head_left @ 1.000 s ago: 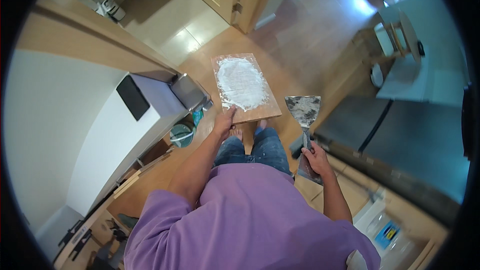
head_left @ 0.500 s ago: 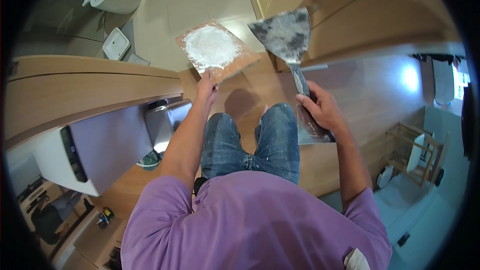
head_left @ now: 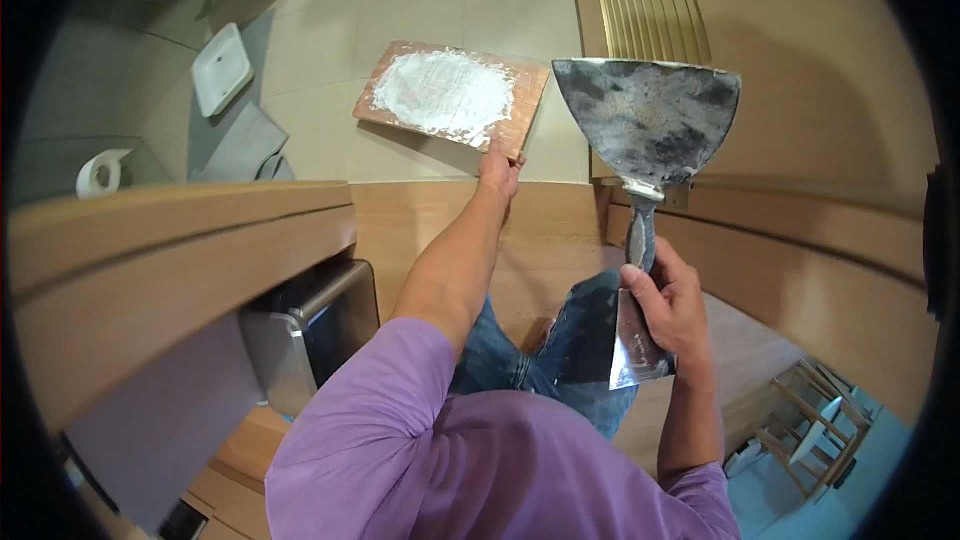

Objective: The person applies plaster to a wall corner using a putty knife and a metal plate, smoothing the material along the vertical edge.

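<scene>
My left hand (head_left: pixel 497 172) grips the near edge of a flat wooden board (head_left: pixel 531 105), held out ahead over the tiled floor. Across the board's top spreads a layer of white paste (head_left: pixel 445 90). To the right, my right hand (head_left: pixel 675 305) is closed around the handle of a wide putty knife (head_left: pixel 650 120). Its broad blade points away from me and is smeared grey and dark. A second, smaller shiny metal blade (head_left: pixel 630 350) sticks out below the same hand, toward me; its handle is hidden in my grip.
Wooden door framing (head_left: pixel 190 250) stands close on my left, with a metal bin (head_left: pixel 315 335) beside it. A wooden door with a louvered vent (head_left: pixel 655 0) is ahead right. Beyond the wood floor's edge lie pale tiles (head_left: pixel 420 20) and a white tray (head_left: pixel 222 70). A wooden stool (head_left: pixel 815 430) stands lower right.
I have moved forward, closer to the tiled room. The board has turned and shifted right with my left hand. The putty knife now stands more upright and farther right.
</scene>
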